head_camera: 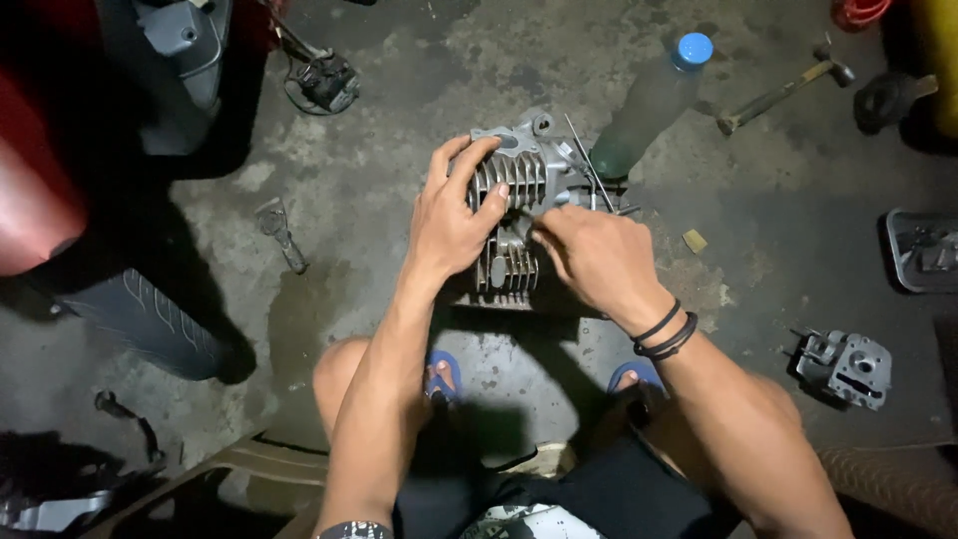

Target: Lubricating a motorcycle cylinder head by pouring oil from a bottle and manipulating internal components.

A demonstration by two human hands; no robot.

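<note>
Cylinder head, grey finned casting, is sitting on the stained concrete floor right in front of your knees, between your two flip-flopped feet and the bottle behind it.

Going left to right: there's a red body panel at the far left edge, a small metal part lying loose on the floor, then your left hand. Its fingers are spread and wrapped over the top fins, thumb pressed on the front, so you're bracing the casting. Your right hand is just beside it on the right side of the head, fingers bunched together at the fins; looks like they're pinching something small, but I can't tell what from here. A thin metal rod pokes up past them, leaning against the head.

Behind that, a clear plastic bottle with a blue cap, then a hammer further right, and a smaller grey engine cover well apart at lower right.

Progress-wise, my read: the head is already off the engine with parts scattered around, so the strip-down looks done. You seem mid-way through working on the head itself, and nothing shows it going back together yet.
</note>
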